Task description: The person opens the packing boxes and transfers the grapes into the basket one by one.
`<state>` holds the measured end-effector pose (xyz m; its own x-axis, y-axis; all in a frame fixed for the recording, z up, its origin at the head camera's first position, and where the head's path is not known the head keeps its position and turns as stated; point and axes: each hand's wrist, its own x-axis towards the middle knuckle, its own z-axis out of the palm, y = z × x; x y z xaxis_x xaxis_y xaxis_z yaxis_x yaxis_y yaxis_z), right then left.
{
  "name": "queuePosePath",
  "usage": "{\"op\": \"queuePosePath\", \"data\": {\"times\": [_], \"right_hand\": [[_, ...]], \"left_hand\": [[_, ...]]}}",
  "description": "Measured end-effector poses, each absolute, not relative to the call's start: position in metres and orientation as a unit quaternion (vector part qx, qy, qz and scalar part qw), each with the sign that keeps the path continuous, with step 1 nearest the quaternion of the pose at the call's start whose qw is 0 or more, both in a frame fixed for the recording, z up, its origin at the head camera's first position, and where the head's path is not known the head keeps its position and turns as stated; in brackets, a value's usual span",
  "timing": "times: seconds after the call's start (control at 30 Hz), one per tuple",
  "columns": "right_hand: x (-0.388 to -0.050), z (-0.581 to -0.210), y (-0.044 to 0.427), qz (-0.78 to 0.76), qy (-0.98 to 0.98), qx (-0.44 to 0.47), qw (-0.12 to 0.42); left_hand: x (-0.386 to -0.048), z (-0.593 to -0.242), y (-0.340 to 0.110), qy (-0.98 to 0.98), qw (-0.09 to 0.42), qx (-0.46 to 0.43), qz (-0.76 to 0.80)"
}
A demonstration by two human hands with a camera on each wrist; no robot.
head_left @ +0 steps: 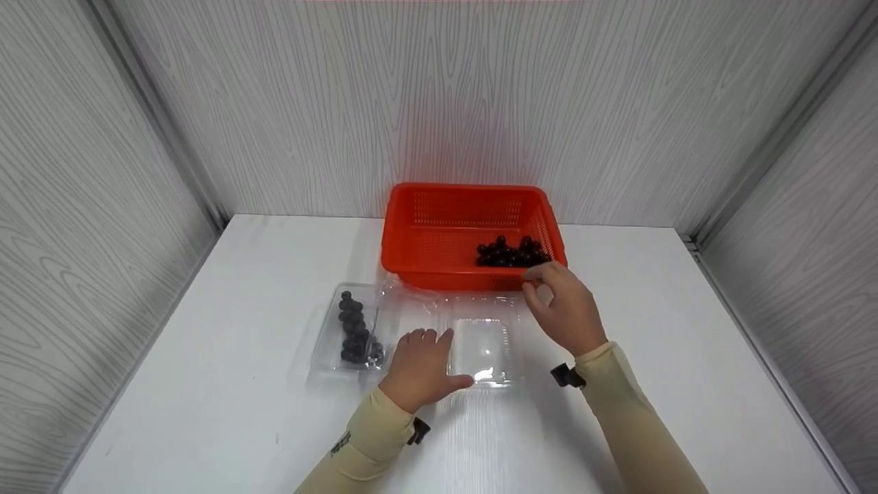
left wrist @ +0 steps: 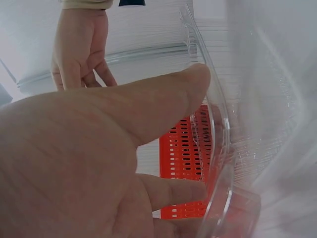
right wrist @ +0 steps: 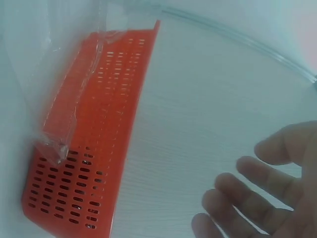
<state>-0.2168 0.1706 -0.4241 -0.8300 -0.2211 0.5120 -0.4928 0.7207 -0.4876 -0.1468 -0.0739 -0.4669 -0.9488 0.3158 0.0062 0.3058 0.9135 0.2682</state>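
My left hand [head_left: 420, 367], thumb spread and fingers extended, touches a clear plastic clamshell container [head_left: 509, 353] that lies in front of the basket. In the left wrist view its fingers meet the clear rim [left wrist: 223, 124]. A bunch of dark grapes [head_left: 354, 328] lies in a clear container part [head_left: 326, 346] to the left of that hand. My right hand [head_left: 566, 309] hovers by the front right corner of the red basket [head_left: 453, 280], holding nothing, its fingers loosely bent. More dark grapes [head_left: 511, 254] lie in the basket's right side.
The white table [head_left: 226, 391] carries all of this. A grey wood-grain wall [head_left: 309, 110] stands behind the basket, with side walls to the left and right. How the clear plastic parts join is hard to tell.
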Motion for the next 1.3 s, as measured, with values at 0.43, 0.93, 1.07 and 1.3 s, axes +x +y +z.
{"op": "queuePosePath", "data": {"times": [0.43, 0.93, 1.07, 1.3], "right_hand": [[-0.192, -0.436, 0.167, 0.298, -0.918, 0.221, 0.138], [-0.184, -0.434, 0.170, 0.267, -0.936, 0.225, 0.053], [-0.182, -0.435, 0.168, 0.260, -0.933, 0.241, 0.052], [-0.184, -0.436, 0.171, 0.250, -0.931, 0.260, 0.055]], "left_hand": [[-0.151, -0.470, -0.075, 0.976, 0.044, 0.151, 0.148], [-0.151, -0.468, -0.076, 0.974, 0.040, 0.166, 0.147], [-0.151, -0.470, -0.076, 0.975, 0.043, 0.166, 0.144], [-0.152, -0.469, -0.075, 0.974, 0.045, 0.169, 0.143]]}}
